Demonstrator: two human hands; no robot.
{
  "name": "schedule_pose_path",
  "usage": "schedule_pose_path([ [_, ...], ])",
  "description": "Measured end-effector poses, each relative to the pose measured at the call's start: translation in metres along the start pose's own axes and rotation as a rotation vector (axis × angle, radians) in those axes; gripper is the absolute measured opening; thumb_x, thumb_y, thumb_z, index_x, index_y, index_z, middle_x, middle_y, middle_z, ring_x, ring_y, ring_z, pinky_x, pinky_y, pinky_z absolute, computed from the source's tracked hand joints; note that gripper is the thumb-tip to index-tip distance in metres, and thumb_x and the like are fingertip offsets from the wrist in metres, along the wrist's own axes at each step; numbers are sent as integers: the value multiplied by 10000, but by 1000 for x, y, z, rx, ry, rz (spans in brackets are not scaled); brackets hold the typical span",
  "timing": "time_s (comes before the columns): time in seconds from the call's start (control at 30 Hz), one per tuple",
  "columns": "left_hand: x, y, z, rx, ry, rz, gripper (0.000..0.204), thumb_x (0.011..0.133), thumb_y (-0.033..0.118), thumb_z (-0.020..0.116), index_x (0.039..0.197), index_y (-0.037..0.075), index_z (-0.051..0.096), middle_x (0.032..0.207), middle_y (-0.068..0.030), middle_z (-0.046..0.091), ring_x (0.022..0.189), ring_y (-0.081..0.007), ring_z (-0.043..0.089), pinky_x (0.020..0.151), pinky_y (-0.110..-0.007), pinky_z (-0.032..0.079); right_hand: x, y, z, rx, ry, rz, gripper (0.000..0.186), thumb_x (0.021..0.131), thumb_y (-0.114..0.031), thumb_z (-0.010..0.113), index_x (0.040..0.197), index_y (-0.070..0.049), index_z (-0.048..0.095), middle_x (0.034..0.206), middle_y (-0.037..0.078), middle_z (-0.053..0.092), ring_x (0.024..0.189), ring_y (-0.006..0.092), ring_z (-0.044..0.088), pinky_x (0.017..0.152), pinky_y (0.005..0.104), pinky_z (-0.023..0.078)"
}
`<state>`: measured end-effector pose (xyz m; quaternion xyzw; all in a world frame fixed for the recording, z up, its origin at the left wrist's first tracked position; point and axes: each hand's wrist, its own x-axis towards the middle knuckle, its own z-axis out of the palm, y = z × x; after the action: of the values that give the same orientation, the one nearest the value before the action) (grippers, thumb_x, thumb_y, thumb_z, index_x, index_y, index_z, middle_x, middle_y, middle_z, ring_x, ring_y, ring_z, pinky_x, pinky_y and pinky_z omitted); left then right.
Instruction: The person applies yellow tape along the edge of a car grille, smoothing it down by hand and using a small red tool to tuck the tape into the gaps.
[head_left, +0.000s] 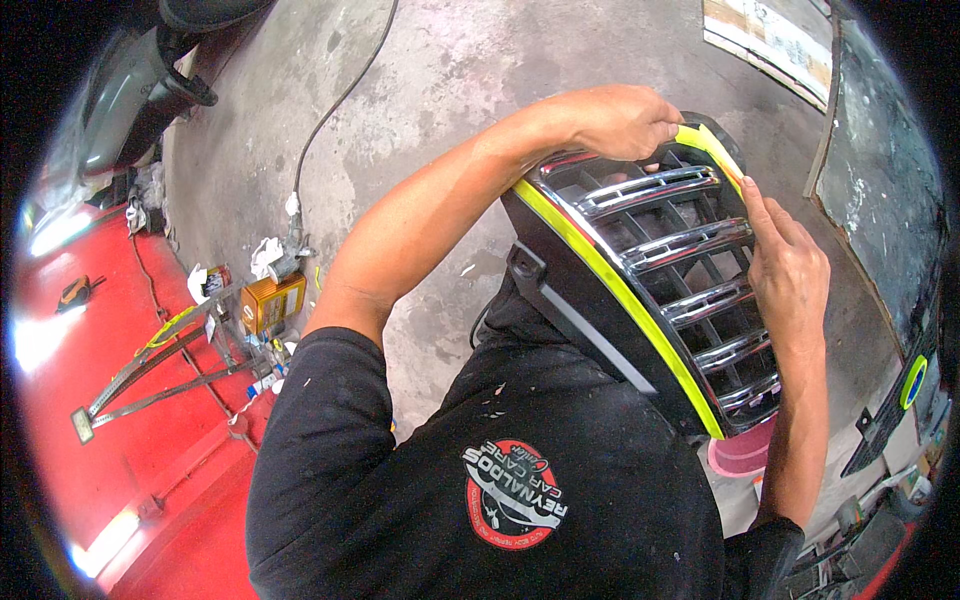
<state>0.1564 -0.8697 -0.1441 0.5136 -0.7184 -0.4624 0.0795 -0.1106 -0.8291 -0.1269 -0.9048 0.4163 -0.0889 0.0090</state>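
Note:
A black car grille (690,240) with several chrome bars leans tilted against my body. Yellow masking tape (640,290) runs along its near-left edge, and another yellow strip (712,148) follows the far top corner. My left hand (625,122) reaches across the top, its thumb and fingers pinched on the end of that strip; some of its fingers are hidden behind the frame. On the right edge, my right hand (790,260) has its fingertips pressed together on the lower end of the same strip. Its thumb is not clearly visible.
A pink basin (742,452) is partly hidden below the grille. At left, an orange tin (273,303) stands among clutter beside a red surface (75,345). A black cable (345,100) crosses the concrete floor. A dark trim piece with a yellow-green ring (914,382) is at right.

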Motion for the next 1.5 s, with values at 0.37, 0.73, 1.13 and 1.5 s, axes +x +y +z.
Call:
schedule_pose_path([
  [0.37,0,-2,1,0,3,6,323,1004,219,463,1217,54,640,869,-121,711,762,-213,668,745,-370,513,-6,-1,1,-2,-29,29,598,765,19,602,1326,-185,585,1090,81,674,798,276,670,707,395,559],
  [0.73,-6,9,-4,-21,-25,-45,333,1003,235,463,1220,54,639,931,-159,704,814,-265,672,779,-387,514,-9,-3,3,19,-6,51,585,765,17,593,1314,-183,596,1091,94,683,797,287,676,699,400,563],
  [1.13,-17,4,-2,22,57,2,336,1001,225,465,1266,85,615,1052,-180,697,951,-306,675,853,-403,508,0,-13,-17,377,164,231,493,789,-17,636,1239,-217,662,973,85,676,768,278,656,696,367,528],
  [1.5,-12,13,11,252,396,106,349,860,225,564,1149,80,696,927,-243,677,838,-409,671,798,-456,532,7,8,-1,31,131,-33,551,701,-5,658,1203,-232,689,923,37,634,839,219,605,709,356,472],
])
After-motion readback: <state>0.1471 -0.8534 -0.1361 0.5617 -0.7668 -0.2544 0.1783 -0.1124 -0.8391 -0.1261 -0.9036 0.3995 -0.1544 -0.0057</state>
